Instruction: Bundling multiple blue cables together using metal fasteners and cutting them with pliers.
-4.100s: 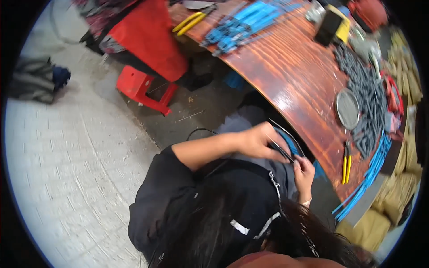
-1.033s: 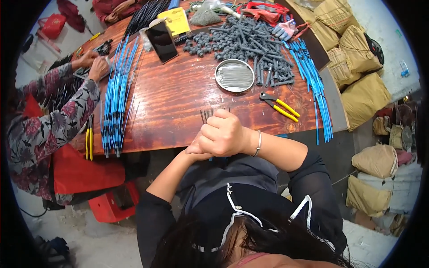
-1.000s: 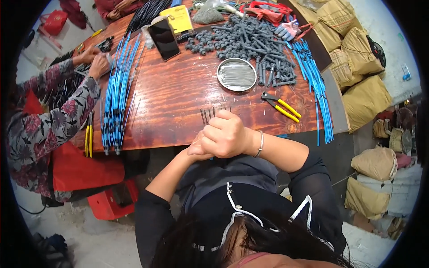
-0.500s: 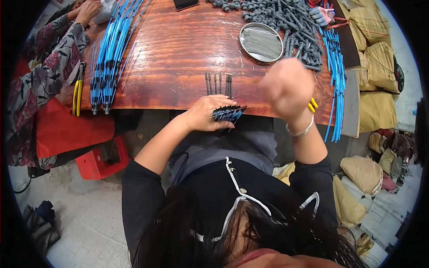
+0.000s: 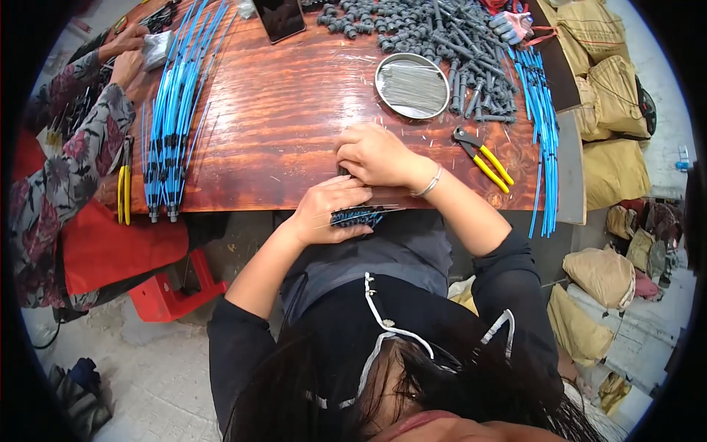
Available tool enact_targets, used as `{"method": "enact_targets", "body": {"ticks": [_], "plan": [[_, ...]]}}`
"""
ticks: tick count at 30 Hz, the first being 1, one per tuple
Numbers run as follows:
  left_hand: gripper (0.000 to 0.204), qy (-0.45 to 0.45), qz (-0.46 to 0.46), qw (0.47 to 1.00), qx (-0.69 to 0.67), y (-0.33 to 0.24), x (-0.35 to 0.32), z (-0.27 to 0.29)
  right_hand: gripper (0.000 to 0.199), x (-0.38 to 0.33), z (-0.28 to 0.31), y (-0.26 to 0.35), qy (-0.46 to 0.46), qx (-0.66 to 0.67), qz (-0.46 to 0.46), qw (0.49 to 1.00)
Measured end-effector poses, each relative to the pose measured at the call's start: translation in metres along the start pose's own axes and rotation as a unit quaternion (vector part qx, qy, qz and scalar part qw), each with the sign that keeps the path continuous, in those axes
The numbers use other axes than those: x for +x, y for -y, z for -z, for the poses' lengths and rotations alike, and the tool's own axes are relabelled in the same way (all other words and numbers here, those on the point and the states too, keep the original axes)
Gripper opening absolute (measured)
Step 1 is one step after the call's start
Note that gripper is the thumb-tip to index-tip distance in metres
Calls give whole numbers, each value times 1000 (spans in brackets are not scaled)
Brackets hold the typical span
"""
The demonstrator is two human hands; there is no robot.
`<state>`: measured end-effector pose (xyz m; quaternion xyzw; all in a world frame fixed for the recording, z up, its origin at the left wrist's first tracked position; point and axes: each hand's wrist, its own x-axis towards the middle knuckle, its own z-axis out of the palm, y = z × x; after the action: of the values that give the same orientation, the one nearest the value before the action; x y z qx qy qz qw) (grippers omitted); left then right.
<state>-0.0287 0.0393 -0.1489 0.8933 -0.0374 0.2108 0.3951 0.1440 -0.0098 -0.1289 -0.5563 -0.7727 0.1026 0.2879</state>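
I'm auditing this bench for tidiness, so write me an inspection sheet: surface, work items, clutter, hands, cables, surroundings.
Surface: reddish wooden table, small pale scraps scattered near the round tin.
Work items: bundle of blue-and-black pieces; thin metal pins in the tin.
Clutter: grey plug pile, phone, yellow-handled pliers at right.
Left hand: gripping the bundle at the table's near edge.
Right hand: close beyond the left, fingers curled; contents hidden.
Cables: a dark cord-like line, far left; unclear.
Surroundings: red stool and co-worker's floral sleeve left, tan sacks right.
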Motion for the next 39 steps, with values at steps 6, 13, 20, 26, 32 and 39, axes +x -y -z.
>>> {"method": "enact_targets", "body": {"ticks": [6,13,20,26,32,39], "plan": [[49,-10,-19,1000,-21,6,2,0,11,-19,77,-65,-34,-264,-234,935],[47,-30,-17,999,-42,5,-4,-5,11,-28,87,-77,-2,-296,-256,920],[45,-34,-7,999,-38,4,-4,1,10,-26,93,-80,0,-339,-245,908],[44,-35,-9,999,-39,2,-5,-2,9,-35,97,-82,-44,-322,-237,916],[48,-16,-5,999,-37,5,-2,-4,11,-36,100,-71,-130,-181,-307,925],[50,-18,6,999,-50,3,-1,1,20,-60,63,-13,-63,-61,-194,977]]}}
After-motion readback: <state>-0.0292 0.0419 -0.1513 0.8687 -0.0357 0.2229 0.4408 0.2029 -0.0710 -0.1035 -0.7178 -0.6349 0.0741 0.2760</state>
